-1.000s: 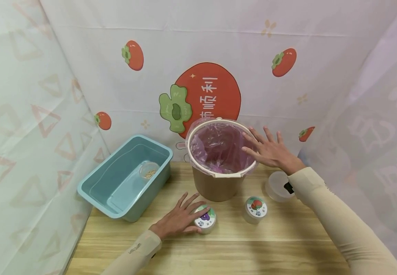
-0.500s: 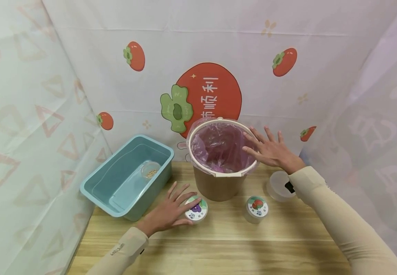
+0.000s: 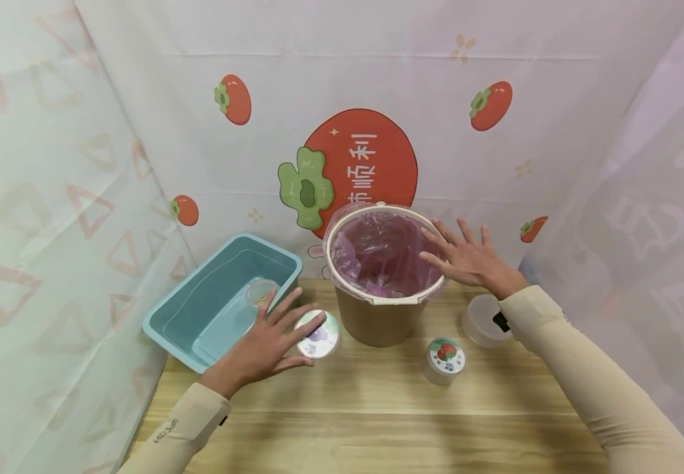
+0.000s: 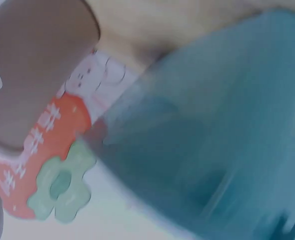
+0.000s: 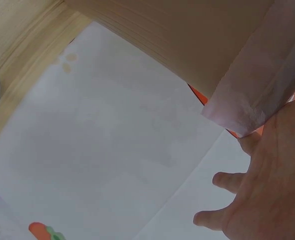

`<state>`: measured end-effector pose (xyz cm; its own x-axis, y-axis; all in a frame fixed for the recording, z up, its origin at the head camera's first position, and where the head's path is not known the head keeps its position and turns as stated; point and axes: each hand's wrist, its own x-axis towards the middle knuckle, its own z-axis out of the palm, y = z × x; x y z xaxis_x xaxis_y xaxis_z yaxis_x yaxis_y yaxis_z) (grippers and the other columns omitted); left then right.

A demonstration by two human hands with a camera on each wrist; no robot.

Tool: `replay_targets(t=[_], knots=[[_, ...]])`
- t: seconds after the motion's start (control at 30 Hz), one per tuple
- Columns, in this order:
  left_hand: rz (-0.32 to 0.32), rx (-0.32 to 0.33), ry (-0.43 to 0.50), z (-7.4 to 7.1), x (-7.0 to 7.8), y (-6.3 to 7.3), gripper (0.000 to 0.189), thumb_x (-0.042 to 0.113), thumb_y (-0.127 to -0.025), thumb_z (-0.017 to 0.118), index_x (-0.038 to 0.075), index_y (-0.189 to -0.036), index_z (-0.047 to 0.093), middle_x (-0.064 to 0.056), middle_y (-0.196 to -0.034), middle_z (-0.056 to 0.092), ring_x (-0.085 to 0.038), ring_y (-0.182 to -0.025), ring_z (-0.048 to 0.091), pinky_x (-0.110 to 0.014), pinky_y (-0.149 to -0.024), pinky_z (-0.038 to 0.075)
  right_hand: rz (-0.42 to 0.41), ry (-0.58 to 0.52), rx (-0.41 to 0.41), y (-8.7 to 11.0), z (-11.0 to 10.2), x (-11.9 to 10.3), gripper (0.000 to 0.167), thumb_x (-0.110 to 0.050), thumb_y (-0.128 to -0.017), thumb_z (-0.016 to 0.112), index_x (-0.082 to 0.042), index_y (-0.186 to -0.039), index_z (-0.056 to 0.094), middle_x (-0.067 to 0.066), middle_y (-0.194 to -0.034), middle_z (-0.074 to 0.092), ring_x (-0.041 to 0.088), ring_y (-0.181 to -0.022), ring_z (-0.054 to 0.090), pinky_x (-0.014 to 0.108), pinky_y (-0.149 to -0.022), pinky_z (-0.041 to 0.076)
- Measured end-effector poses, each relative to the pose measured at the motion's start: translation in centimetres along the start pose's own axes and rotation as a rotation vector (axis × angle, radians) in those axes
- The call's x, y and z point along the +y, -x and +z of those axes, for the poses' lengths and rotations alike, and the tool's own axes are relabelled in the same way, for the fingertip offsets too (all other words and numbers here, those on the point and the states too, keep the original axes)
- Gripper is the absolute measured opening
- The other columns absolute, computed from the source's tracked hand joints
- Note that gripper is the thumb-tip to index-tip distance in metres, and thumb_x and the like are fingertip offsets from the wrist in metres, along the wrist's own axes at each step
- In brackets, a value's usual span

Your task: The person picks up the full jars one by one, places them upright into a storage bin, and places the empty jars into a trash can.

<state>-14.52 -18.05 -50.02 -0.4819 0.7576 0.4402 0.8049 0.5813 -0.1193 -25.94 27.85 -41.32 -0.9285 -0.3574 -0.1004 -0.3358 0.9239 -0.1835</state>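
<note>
In the head view my left hand [image 3: 253, 345] holds a small round lidded tub [image 3: 319, 334] between thumb and fingers, beside the near right corner of a blue plastic basin [image 3: 166, 339]. Glare partly washes out the purple picture on its lid. Inside the basin lies a clear round tub with pale grains [image 3: 261, 293], partly behind my fingertips. My right hand [image 3: 469, 260], fingers spread, is at the right rim of a brown bucket [image 3: 377, 322] lined with a thin purple plastic bag [image 3: 371, 250]. The right wrist view shows that hand [image 5: 272, 180] with straight fingers near the bag's edge.
A second lidded tub [image 3: 445, 359] with a red tomato picture stands on the wooden table [image 3: 377, 421], right of the bucket. Behind it is a clear plain tub [image 3: 484, 322], near my right sleeve. White printed cloth [image 3: 347, 79] encloses the table at the back and sides.
My left hand has carried the lidded tub left and away from me, from the table in front of the bucket to beside the basin. The right hand stays at the bucket rim.
</note>
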Motion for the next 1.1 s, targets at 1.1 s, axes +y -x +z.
replay_targets(t=[1.1], knots=[[0.021,0.139,-0.065,-4.9,-3.1,-13.4,0.082,0.073,-0.109,0.031,0.018,-0.169,0.043,-0.014,-0.167,0.048,-0.039,-0.167,0.022,-0.074,-0.133,0.004,0.010,0.012,-0.008,0.1,-0.1,0.0,0.082,-0.074,-0.110,0.030,-0.030,-0.177,0.016,0.005,-0.186,0.004,0.054,-0.168,-0.006,0.084,-0.123,-0.011]])
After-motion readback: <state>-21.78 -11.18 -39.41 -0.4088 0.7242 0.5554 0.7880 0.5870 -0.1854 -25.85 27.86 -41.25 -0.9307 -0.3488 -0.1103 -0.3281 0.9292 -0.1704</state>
